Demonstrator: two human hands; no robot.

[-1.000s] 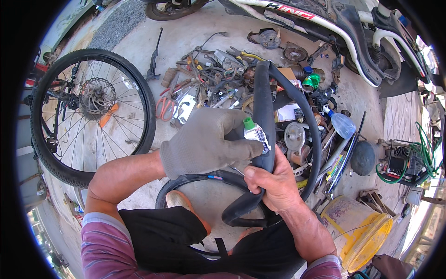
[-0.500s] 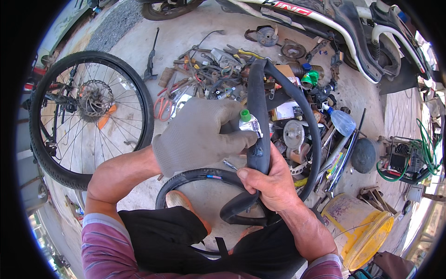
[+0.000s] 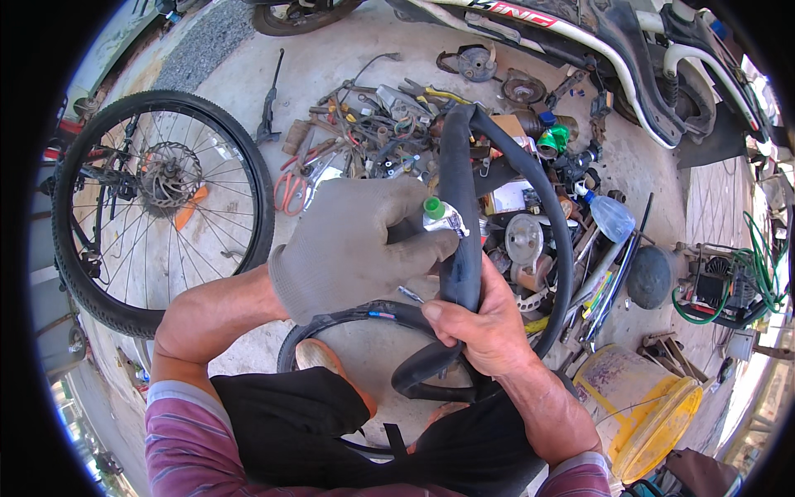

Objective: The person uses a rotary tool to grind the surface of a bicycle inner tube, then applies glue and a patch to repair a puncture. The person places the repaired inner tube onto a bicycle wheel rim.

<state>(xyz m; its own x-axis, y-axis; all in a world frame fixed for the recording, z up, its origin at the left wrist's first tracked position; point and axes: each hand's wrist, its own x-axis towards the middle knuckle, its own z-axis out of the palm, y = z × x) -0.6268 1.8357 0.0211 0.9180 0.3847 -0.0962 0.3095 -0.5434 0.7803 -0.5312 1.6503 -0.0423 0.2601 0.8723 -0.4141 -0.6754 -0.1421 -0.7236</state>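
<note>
Inner tube (image 3: 460, 182), black and looped, is held above the concrete floor (image 3: 352, 50), its near stretch gripped by the bare right hand (image 3: 489, 327). It can be judged light, soft and pliable, best held with the rubber backed by the fingers so that folding is avoided. A small green-capped tube (image 3: 445, 217), probably easily squeezed, is pinched by the gloved left hand (image 3: 352, 248). Tools (image 3: 373, 141) are strewn beyond; a bicycle wheel (image 3: 263, 190) is seen at the left.

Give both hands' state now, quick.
Left hand: closed, holding the small green-capped tube.
Right hand: closed, holding the black inner tube.
</note>
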